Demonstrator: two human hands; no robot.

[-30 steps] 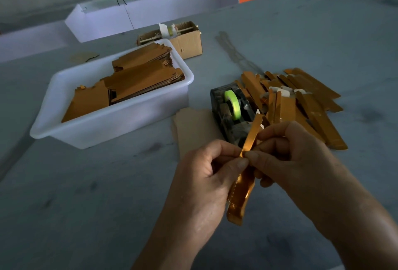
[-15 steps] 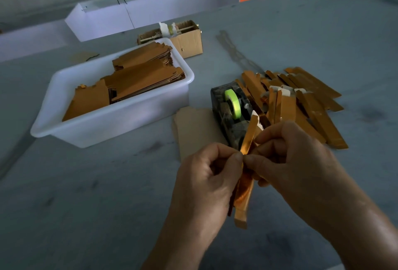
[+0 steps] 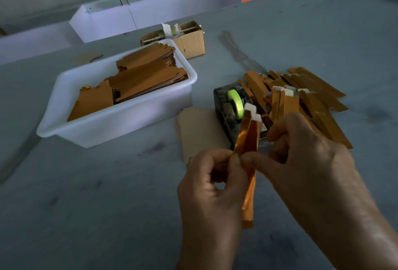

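Head view: grey table (image 3: 86,205) carried white tub (image 3: 120,127) of brown card and pile of orange strips (image 3: 318,105). Right hand (image 3: 312,172) and left hand (image 3: 211,194) each pinched one folded orange strip (image 3: 247,138) between thumb and forefinger. Strip stood near upright above table, just before tape dispenser (image 3: 224,105).

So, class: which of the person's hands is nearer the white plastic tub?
Left. The left hand pinches the slim gold carton below and right of the white plastic tub; the right hand holds it from farther right, near the tape dispenser.
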